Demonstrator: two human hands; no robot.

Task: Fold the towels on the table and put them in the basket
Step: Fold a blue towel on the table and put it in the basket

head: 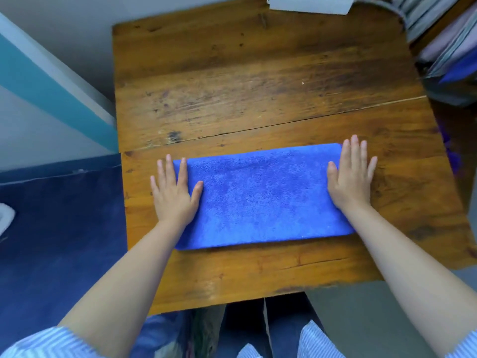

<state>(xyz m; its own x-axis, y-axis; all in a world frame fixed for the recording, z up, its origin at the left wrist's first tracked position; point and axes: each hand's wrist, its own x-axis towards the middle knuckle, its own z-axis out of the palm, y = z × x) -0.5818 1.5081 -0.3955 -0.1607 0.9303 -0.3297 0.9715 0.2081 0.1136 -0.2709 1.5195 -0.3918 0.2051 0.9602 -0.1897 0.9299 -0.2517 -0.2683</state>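
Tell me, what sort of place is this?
Probably a home or laundry corner: a worn wooden table, a blue towel under flat hands, and stacked fabrics at the far right.

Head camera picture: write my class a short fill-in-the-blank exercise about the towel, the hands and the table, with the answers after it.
1. The towel on the table is ____ in colour.
2. The table is made of ____.
3. Both hands, the left hand and the right hand, lie ____ with fingers spread, one on each short end of the towel.
4. The person's sleeves have a ____ pattern.

Answers: blue; wood; flat; striped
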